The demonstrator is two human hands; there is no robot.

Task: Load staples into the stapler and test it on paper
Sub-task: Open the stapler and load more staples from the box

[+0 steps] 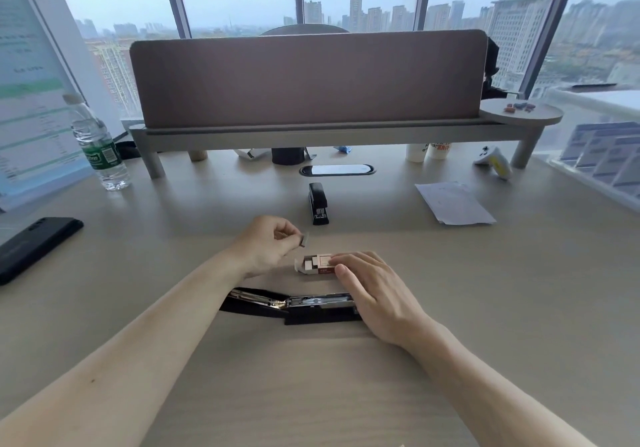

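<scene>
The left hand (pixel 266 245) pinches a staple strip (pixel 304 240) above the box (pixel 317 266), steadied under the flat fingers of the right hand (pixel 374 292); the stapler (pixel 304 302) lies opened nearby, ready for loading.

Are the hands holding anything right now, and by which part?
The left hand pinches a short strip of staples by one end, between thumb and finger. The right hand only rests its fingers on the staple box.
</scene>
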